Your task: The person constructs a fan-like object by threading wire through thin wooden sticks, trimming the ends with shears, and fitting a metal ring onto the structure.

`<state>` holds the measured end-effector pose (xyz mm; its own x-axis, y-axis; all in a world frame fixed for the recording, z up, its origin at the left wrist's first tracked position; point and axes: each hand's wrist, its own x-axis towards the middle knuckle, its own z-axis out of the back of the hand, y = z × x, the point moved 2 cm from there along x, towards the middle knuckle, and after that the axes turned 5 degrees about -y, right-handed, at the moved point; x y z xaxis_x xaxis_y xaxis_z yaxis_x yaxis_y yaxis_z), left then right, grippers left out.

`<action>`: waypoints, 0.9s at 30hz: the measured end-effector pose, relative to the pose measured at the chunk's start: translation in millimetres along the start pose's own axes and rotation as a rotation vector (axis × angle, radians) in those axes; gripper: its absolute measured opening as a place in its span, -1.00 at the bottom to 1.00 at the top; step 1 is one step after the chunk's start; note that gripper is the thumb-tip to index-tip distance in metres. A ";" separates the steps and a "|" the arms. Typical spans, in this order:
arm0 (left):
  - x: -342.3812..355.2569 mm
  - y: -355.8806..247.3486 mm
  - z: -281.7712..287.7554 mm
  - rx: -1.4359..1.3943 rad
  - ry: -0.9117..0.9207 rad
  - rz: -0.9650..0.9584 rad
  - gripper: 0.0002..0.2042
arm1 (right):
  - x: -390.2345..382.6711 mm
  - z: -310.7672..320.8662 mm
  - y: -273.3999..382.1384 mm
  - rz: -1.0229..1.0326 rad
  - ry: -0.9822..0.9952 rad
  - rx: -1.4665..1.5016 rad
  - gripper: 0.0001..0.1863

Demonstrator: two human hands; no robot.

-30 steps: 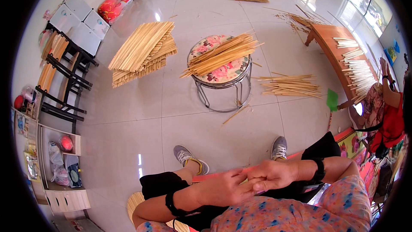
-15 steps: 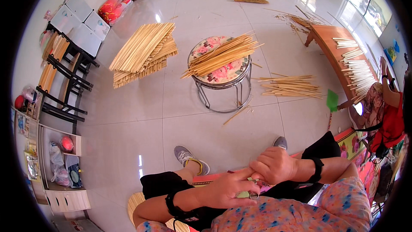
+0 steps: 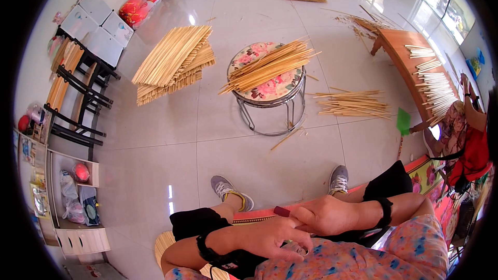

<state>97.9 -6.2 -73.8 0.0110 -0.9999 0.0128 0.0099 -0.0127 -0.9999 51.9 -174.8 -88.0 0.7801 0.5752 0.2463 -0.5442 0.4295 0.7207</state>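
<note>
Close together above my lap, my left hand [image 3: 272,237] and my right hand [image 3: 326,214] meet at the fingers. The right hand is curled into a fist, its thumb side against the left hand. Bent fingers of the left hand close inward, and a ring [image 3: 303,251] shows on one of them. A small dark red piece [image 3: 281,211] pokes out just beyond the hands; its kind cannot be made out. Whatever lies between the fingers is hidden. Ahead of my feet, a bundle of thin sticks [image 3: 270,67] rests on a round flowered stool [image 3: 267,89] with metal legs.
Stacked slatted stick panels [image 3: 171,62] lie left of the stool, loose sticks [image 3: 355,105] right of it. Pale sticks [image 3: 436,91] cover a wooden bench [image 3: 397,46], with another person [image 3: 469,145] beside it. A shelf unit [image 3: 78,176] stands at left.
My right hand has moved slightly down and left, tighter against the left hand. The dark red piece shows more now. My right shoe has come further into view.
</note>
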 end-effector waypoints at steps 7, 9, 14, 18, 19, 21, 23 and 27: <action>1.3 -5.8 -17.8 0.225 -0.032 -0.098 -0.75 | 3.4 22.0 6.1 0.056 0.289 0.027 -0.68; 6.0 -4.1 -16.0 0.334 -0.073 -0.143 -0.75 | 4.0 21.8 5.2 0.025 0.311 0.049 -0.67; 6.0 -0.1 -16.2 0.581 -0.255 -0.196 -0.76 | 11.6 29.0 5.0 -0.118 0.460 0.124 -0.65; 6.0 4.1 -18.2 0.883 -0.207 -0.326 -0.84 | 13.0 29.0 1.6 -0.209 0.664 0.333 -0.65; 6.1 4.1 -19.3 1.020 -0.172 -0.409 -0.84 | 11.9 27.9 0.2 -0.187 0.650 0.461 -0.65; 7.2 3.6 -17.1 1.099 -0.186 -0.438 -0.85 | 12.9 26.0 -0.8 -0.196 0.651 0.524 -0.65; 6.6 2.7 -15.8 1.181 -0.199 -0.465 -0.86 | 11.1 21.5 -2.2 -0.202 0.653 0.587 -0.64; -0.4 -0.4 -7.5 1.292 -0.219 -0.387 -0.86 | 6.5 17.5 1.9 -0.145 0.323 0.359 -0.61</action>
<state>90.4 -5.9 -73.5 -0.0505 -0.9109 0.4095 0.9660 -0.1487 -0.2116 61.4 -182.4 -73.7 0.6737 0.7377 -0.0447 -0.2529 0.2870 0.9240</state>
